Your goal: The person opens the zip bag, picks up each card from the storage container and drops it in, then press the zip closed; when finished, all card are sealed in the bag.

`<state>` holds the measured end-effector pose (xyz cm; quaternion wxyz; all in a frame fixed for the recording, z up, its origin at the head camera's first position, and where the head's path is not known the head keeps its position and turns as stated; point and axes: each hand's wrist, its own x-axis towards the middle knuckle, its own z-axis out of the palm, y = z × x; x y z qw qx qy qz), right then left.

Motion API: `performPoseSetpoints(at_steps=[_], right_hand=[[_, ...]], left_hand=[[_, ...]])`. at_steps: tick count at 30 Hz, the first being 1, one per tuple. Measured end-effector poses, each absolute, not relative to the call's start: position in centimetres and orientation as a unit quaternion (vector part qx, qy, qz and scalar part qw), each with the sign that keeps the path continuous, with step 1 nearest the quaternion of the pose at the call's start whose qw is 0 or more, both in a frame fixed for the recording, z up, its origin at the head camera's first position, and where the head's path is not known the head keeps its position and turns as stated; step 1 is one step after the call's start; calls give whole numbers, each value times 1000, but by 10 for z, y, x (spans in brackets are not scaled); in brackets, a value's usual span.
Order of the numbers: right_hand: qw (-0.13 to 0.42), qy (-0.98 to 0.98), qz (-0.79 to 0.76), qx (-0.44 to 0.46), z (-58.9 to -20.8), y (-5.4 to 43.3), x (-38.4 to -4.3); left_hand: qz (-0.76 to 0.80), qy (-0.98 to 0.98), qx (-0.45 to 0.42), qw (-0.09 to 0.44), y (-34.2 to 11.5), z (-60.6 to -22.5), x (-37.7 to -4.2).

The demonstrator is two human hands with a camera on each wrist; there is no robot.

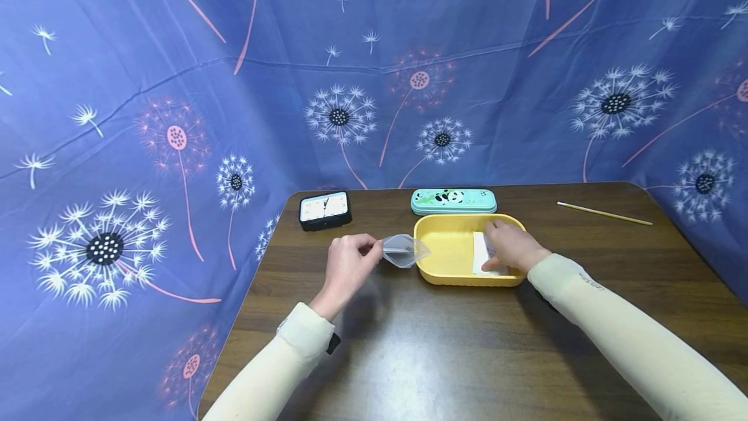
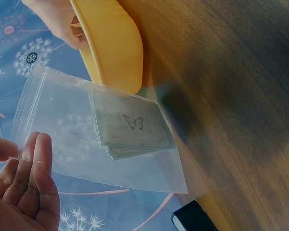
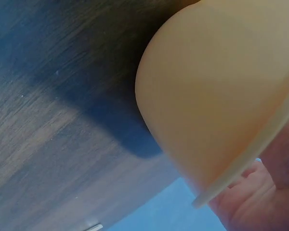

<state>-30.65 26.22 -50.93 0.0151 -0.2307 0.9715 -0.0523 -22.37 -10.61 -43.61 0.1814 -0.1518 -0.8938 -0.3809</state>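
Observation:
My left hand [image 1: 350, 268] pinches a clear zip bag [image 1: 403, 250] by its zip edge, just left of the yellow basin [image 1: 447, 277]. Inside the bag, the left wrist view shows a small stack of cards [image 2: 132, 122], the top one printed with a butterfly. My right hand [image 1: 511, 245] reaches into the basin's right end, thumb and fingers curled about a piece of white paper [image 1: 480, 255] there. The hand covers much of that paper. In the right wrist view the basin's wall hides most of the right hand [image 3: 250, 197].
Behind the basin lies a teal pencil case [image 1: 454, 201] with a panda on it. A black-framed clock [image 1: 324, 210] stands at the back left of the wooden table [image 1: 386, 369]. A thin yellowish stick [image 1: 604, 213] lies at the back right. Blue patterned cloth hangs behind.

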Motion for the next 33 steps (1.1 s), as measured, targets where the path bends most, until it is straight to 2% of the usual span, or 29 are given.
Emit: performPoseSetpoints(at_steps=[11, 20, 33], right_hand=[[-13, 974, -36, -222, -493, 261, -310], [-82, 964, -72, -241, -475, 273, -297], [-60, 953, -83, -285, -446, 272, -278]], left_hand=[[-387, -892, -153, 179, -108, -437, -223], [-390, -889, -155, 182, -108, -438, -225], [-377, -892, -156, 194, -110, -437, -225]])
